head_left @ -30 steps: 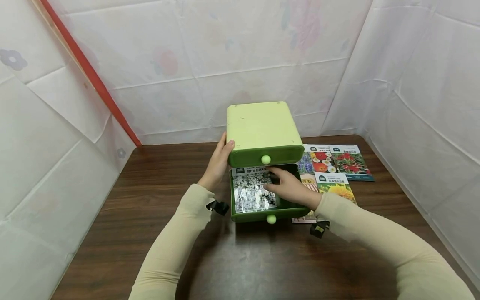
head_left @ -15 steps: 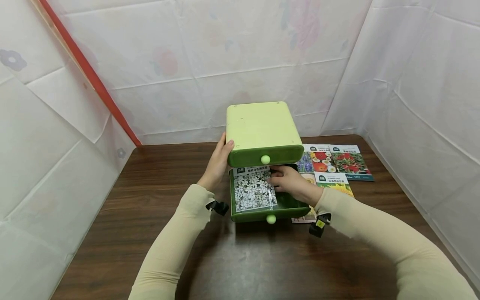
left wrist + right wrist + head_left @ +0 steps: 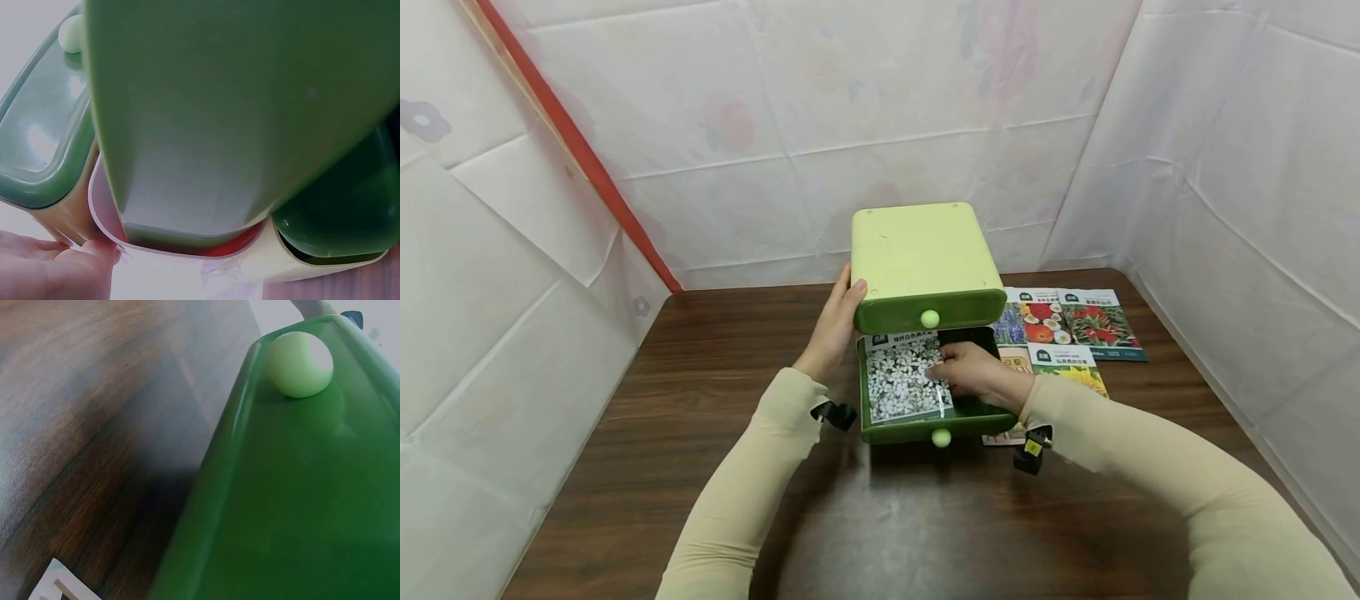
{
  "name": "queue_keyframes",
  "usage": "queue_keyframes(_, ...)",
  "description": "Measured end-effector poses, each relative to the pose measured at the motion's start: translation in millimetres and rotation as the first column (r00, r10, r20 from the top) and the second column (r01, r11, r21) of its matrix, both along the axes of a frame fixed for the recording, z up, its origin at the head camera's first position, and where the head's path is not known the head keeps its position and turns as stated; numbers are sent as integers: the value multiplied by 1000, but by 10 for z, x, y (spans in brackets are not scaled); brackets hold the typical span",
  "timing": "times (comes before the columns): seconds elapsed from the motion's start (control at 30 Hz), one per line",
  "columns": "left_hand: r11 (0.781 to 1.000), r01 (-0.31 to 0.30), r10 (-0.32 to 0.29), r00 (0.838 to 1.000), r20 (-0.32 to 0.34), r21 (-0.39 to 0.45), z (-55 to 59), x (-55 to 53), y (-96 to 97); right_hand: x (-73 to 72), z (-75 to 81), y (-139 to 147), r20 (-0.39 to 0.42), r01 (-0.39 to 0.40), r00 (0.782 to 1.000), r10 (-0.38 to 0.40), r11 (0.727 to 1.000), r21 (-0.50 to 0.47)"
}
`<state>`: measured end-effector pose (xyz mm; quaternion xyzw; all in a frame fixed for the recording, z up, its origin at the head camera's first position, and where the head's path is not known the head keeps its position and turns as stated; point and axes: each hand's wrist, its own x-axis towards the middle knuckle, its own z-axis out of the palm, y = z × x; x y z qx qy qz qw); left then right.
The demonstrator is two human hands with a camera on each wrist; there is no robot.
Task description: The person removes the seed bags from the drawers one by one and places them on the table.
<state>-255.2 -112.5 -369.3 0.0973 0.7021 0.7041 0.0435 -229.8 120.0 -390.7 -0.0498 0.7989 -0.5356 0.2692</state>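
A small cabinet with a pale green top point(image 3: 917, 250) and dark green fronts stands near the back of the table. My left hand point(image 3: 835, 321) braces its left side, fingers straight along the wall and thumb at the front corner. Below the top tier, a green drawer point(image 3: 887, 434) is pulled out. Inside it lies a flower seed packet point(image 3: 902, 379) with white blossoms, picture side up. My right hand point(image 3: 977, 371) reaches into the drawer and pinches the packet's right edge, its far fingertips hidden. The drawer's round knob point(image 3: 300, 364) fills the upper right wrist view.
Several more seed packets lie right of the cabinet, among them a red-flower one point(image 3: 1097, 327) and a yellow-flower one point(image 3: 1067, 360). Another drawer front point(image 3: 350, 200) sits below the pulled-out one. White cloth point(image 3: 880, 108) hangs behind the wooden table point(image 3: 730, 375).
My right hand has shifted slightly left and down over the packet, its fingers more curled. The packet's glare has gone as its angle changed. My left hand has stayed against the cabinet.
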Motion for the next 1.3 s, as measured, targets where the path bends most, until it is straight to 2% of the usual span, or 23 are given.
queue_keyframes(0.17,1000,-8,8,1000,2,-12,0,-1,2,7,-7,-6,-25,-24,999,24,1000,10)
queue_keyframes(0.4,1000,13,-13,1000,-2,12,-1,-2,-6,-7,-10,-4,-30,-38,999,39,999,27)
queue_keyframes(0.6,1000,16,-16,1000,-8,-12,2,-6,-14,-18,-11,7,-60,-41,997,43,998,40)
queue_keyframes(0.73,999,20,-21,1000,-13,-40,55,21,-14,-23,3,25,-85,-25,996,27,1000,15)
queue_keyframes(0.97,998,21,-22,1000,-19,-63,260,188,31,-19,80,107,-37,12,999,-14,998,-65)
queue_keyframes(1.3,999,16,-17,1000,-4,-48,261,204,33,22,181,272,54,7,999,-2,996,-94)
